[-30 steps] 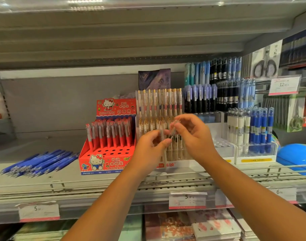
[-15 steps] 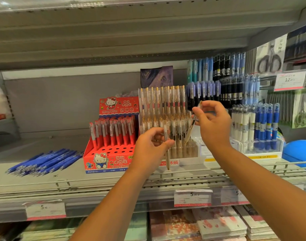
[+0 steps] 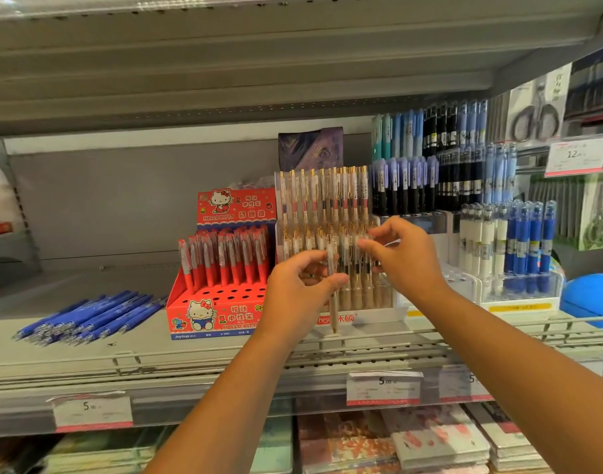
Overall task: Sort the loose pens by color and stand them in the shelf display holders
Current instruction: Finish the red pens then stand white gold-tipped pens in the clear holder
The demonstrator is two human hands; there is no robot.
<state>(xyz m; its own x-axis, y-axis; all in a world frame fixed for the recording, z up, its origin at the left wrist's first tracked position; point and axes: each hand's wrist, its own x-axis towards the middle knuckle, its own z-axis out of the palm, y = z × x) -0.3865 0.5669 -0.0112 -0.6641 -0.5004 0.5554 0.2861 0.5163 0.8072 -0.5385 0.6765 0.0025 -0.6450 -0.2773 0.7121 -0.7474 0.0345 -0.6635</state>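
My left hand grips a beige pen with a clear cap, held upright in front of the clear display holder. Rows of like beige and gold pens stand in that holder. My right hand reaches into the holder's front rows, thumb and forefinger pinching the clear top of a pen standing there. Several loose blue pens lie flat on the shelf at the left. A red cartoon-cat box holds red pens.
Right of the clear holder stand white pens and blue pens, with dark and purple pens behind. A wire rail and price tags edge the shelf. Notebooks fill the lower shelf. A blue ball sits far right.
My right hand took a pen from the left hand, lifted it right, then came down to the holder's front rows. My left hand stayed put with its pen.
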